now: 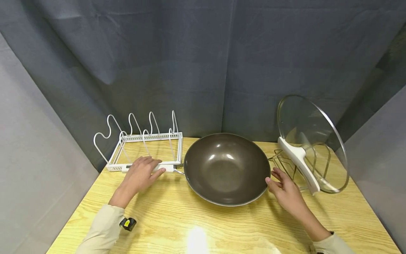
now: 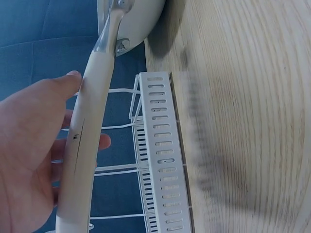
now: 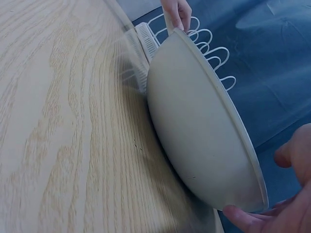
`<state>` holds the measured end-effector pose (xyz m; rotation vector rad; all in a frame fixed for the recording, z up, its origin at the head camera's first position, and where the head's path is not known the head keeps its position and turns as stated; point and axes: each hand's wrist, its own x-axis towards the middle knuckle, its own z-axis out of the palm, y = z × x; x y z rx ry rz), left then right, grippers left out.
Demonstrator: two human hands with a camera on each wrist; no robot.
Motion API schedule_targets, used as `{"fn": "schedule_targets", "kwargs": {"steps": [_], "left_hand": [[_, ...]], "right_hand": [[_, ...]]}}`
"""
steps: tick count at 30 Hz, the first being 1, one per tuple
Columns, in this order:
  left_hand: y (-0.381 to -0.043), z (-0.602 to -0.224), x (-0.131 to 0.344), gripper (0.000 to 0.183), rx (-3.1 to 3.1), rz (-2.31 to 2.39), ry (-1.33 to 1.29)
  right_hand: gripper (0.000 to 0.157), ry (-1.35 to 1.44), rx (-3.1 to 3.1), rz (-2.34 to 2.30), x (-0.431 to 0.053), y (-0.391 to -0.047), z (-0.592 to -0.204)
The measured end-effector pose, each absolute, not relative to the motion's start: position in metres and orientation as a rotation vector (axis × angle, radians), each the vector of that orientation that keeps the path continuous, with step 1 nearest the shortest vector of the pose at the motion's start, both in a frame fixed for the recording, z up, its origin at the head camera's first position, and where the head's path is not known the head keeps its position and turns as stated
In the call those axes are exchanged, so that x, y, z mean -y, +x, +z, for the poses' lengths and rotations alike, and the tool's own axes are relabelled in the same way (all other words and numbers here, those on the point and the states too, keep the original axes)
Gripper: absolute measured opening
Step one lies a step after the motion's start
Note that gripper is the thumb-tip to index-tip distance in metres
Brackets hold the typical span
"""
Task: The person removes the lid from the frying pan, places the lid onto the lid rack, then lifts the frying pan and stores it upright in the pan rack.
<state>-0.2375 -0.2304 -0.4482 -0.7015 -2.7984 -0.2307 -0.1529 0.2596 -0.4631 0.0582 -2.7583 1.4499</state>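
A dark brown wok point(image 1: 226, 171) with a pale outside point(image 3: 194, 111) sits at the middle of the table, its white handle point(image 2: 86, 131) pointing left. My left hand point(image 1: 141, 174) grips that handle, thumb along one side and fingers wrapped behind it. At the opposite side of the wok, my right hand point(image 1: 285, 192) is at the rim. One of its fingertips point(image 3: 235, 213) touches the wok's outer side low down, while the thumb stands apart above the rim in the right wrist view.
Behind the handle stands a white wire rack point(image 1: 181, 148) with several looped dividers. To the right, a glass lid point(image 1: 320, 123) with a white handle point(image 1: 298, 155) leans upright in a metal wire stand point(image 1: 328, 165). A dark curtain point(image 1: 190, 70) hangs behind the wooden table point(image 1: 165, 222).
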Motion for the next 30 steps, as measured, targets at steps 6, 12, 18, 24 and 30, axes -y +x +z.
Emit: {"fn": "schedule_targets", "kwargs": {"steps": [6,12,18,24,30], "left_hand": [[-0.237,-0.448,0.232,0.043,2.787,-0.237,-0.723],[-0.238,-0.448,0.233,0.041,2.767,-0.238,-0.752],[-0.240,-0.447,0.236,0.040,2.794,-0.246,-0.763],[-0.239,-0.439,0.238,0.036,2.841,-0.289,-0.752],[-0.239,-0.435,0.239,0.036,2.874,-0.321,-0.746]], "right_hand": [[0.072,0.066,2.707,1.608,-0.258,-0.156,-0.468],[0.070,0.070,2.672,1.649,-0.258,-0.156,-0.471],[0.070,0.086,2.661,1.673,-0.259,-0.155,-0.475],[0.068,0.104,2.652,1.680,-0.259,-0.156,-0.476],[0.067,0.120,2.624,1.721,-0.259,-0.156,-0.477]]}}
